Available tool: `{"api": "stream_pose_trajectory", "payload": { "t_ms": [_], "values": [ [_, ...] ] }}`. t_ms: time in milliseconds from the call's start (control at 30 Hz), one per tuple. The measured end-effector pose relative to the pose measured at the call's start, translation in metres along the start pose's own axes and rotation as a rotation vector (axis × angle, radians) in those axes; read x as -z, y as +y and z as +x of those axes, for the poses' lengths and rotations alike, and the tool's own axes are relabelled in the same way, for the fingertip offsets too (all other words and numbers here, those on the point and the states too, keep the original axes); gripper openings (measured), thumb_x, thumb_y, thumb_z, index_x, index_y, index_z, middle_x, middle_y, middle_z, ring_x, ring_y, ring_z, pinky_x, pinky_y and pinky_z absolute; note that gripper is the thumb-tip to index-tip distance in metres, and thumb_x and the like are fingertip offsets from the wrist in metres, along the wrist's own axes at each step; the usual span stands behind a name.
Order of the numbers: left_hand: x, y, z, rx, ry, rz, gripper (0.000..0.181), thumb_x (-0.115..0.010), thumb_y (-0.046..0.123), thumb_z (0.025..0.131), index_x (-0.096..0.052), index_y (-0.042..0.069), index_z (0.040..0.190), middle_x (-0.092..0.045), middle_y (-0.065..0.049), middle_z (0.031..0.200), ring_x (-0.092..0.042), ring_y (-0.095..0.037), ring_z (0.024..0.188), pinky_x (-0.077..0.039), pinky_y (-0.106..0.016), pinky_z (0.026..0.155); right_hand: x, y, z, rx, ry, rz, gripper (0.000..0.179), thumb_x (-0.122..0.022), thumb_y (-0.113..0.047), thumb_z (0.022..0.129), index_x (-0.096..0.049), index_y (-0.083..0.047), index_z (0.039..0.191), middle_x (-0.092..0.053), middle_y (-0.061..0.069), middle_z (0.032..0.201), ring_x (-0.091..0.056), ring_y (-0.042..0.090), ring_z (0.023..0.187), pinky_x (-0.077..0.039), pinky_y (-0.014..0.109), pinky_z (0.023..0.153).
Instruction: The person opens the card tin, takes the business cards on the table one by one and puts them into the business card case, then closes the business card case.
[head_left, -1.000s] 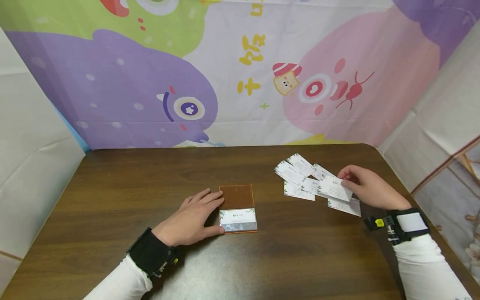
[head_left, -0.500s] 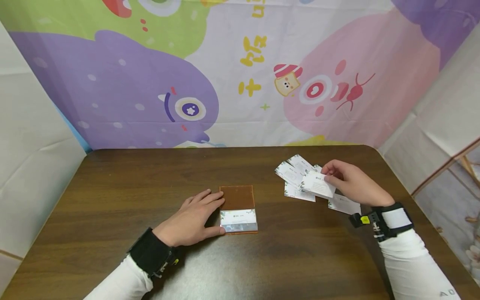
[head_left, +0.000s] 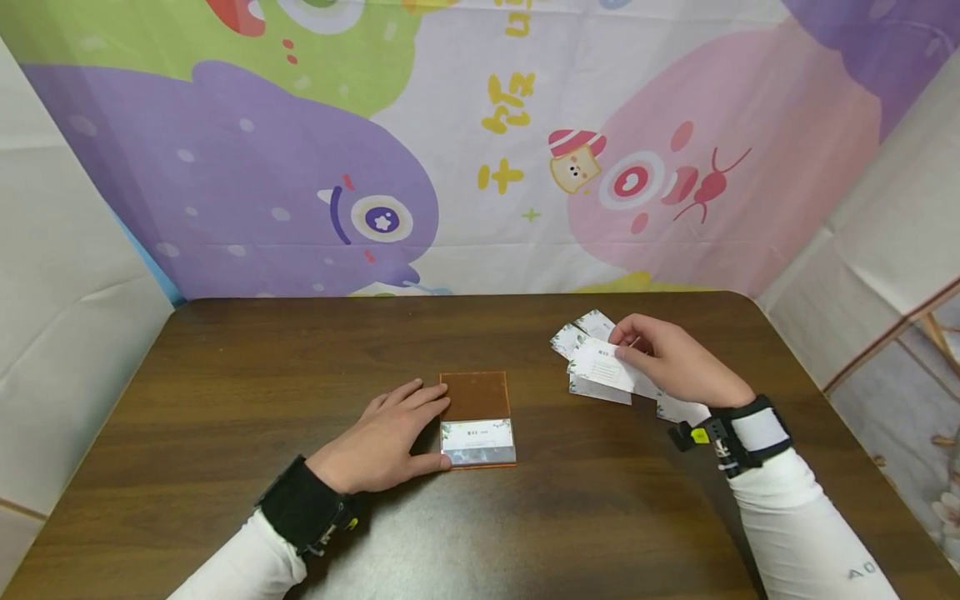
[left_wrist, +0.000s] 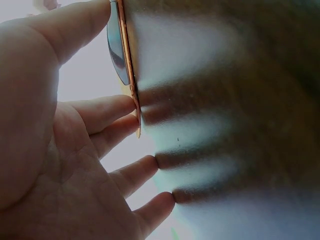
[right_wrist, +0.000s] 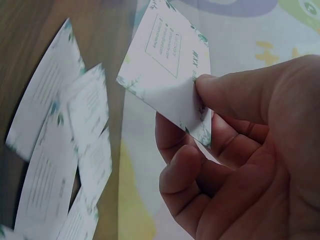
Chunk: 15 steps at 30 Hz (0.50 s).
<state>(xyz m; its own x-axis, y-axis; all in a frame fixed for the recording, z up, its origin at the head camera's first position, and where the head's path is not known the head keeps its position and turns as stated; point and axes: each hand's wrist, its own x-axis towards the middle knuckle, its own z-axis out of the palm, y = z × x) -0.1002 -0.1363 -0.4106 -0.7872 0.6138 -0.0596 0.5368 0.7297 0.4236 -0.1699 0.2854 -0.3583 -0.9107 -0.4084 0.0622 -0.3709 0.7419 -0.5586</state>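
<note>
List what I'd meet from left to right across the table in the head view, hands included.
Left hand → brown holder → held card → right hand. The loose cards overlap the held one, so I've left them out.

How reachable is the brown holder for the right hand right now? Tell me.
Probably yes: bare tabletop lies right of the brown holder, and the left hand touches only its left side. The right hand does pinch a card, though.
</note>
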Motion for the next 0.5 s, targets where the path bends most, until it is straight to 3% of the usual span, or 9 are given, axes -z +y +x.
{"api": "stream_pose_trajectory", "payload": {
  "t_ms": [500],
  "values": [
    [0.000, 0.001, 0.000, 0.001, -0.002, 0.002, 0.080, -0.074, 0.049, 0.100, -0.047, 0.004, 0.160, -0.039, -0.013, 0.168, -0.025, -0.044, 0.157, -0.028, -0.071, 0.117, -0.024, -0.033, 0.021, 0.069, -0.048, 0.035, 0.011, -0.070, -0.009, 0.103, -0.066, -0.011, 0.114, -0.066, 0.002, 0.099, -0.060, 0.021, 0.089, -0.053, 0.038, 0.081]
  ]
}}
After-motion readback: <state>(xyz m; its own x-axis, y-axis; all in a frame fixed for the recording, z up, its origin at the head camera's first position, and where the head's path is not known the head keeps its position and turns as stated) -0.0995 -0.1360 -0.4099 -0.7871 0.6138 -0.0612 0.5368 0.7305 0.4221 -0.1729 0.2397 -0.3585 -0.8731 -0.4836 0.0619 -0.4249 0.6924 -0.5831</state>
